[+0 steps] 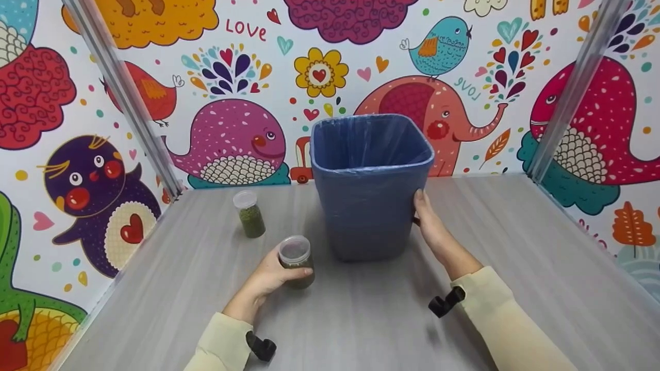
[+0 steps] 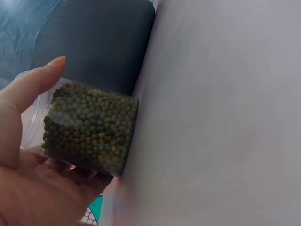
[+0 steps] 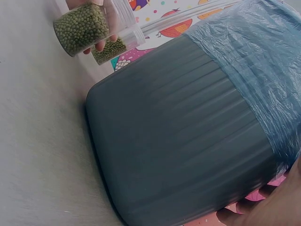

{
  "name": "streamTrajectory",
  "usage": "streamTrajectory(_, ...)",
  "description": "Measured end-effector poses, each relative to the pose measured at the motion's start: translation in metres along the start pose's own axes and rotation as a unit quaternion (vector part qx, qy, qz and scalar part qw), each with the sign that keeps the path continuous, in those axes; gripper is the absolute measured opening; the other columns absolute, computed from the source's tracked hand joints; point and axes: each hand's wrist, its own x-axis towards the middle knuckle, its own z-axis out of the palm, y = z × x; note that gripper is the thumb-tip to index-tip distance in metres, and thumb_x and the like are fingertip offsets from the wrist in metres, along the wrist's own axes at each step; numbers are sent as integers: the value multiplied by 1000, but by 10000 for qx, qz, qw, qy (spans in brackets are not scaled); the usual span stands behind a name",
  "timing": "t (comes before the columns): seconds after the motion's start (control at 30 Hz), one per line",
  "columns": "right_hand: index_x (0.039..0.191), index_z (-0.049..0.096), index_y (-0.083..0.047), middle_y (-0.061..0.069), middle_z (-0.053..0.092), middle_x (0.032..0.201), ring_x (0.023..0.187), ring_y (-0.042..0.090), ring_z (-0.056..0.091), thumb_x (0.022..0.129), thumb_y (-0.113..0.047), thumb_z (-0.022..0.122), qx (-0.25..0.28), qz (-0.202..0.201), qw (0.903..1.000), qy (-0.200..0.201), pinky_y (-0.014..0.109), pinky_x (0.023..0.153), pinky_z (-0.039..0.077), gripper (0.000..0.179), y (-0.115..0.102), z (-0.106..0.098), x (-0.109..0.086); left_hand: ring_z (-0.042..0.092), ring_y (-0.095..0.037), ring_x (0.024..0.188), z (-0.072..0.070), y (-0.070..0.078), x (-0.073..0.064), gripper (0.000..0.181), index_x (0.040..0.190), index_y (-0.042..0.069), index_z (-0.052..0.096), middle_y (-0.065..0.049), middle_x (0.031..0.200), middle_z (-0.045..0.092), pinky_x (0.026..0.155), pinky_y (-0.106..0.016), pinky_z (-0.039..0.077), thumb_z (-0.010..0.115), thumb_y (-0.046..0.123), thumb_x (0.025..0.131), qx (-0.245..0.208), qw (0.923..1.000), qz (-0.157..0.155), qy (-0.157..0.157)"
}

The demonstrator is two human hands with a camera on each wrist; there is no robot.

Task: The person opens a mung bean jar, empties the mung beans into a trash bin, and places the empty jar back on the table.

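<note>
My left hand (image 1: 267,278) holds a clear jar of green mung beans (image 2: 91,127), with the thumb on one side and fingers on the other. The jar is upright, with a clear lid (image 1: 295,248), close to the table. A blue-grey trash bin (image 1: 368,214) lined with a clear bluish plastic bag (image 3: 263,94) stands upright just right of it. My right hand (image 1: 435,232) touches the bin's right side, its fingers lying along the wall. A second bean-filled jar (image 1: 251,219) stands upright behind and left of the held one.
The grey table (image 1: 206,257) carries the bin and the jar. Printed cartoon panels (image 1: 232,139) rise at the back and both sides. Metal posts (image 1: 129,98) stand at the back corners. Each sleeve has a black clip (image 1: 261,348) near the cuff.
</note>
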Motion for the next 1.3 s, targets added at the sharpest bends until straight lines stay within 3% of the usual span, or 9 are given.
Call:
streamTrajectory(0.4,170,-11,-14,14,-8,178,163,34,-1,109,-66,13,-22,-100,9999,-26,64,127,14,84,0,0,0,59,-36,131,20,8,-7,84,148,-10,50,-19,136,67,118,-54,38,91,0,76,69,9989,234,-389)
streamTrajectory(0.57,169,-14,-11,15,-10,178,163,33,-3,108,-67,15,-52,-76,10000,-12,63,128,14,87,-1,1,-1,60,-32,128,30,10,-9,84,149,-7,50,-16,134,67,115,-47,40,91,2,77,-4,9981,179,-583)
streamTrajectory(0.73,170,-14,-14,14,-10,178,163,34,-2,109,-65,14,-102,-78,9999,-8,64,127,14,84,-3,1,-2,60,-33,126,43,12,-11,83,149,-7,50,-17,132,68,113,-42,41,91,1,77,-78,9963,343,-784)
streamTrajectory(1.0,170,-14,-16,12,-10,178,163,34,-1,109,-64,12,-137,-5,9999,-15,65,127,14,82,-3,0,-2,61,-29,124,63,17,-18,80,147,-4,54,-14,130,68,115,-48,40,91,1,76,52,9937,511,-995)
streamTrajectory(1.3,170,-13,-15,13,-9,178,163,34,-1,109,-65,13,-105,-45,9999,-44,64,127,16,83,-2,-1,-1,61,-22,122,83,20,-24,80,146,-1,56,-9,130,69,113,-43,41,93,5,75,43,9921,494,-1152)
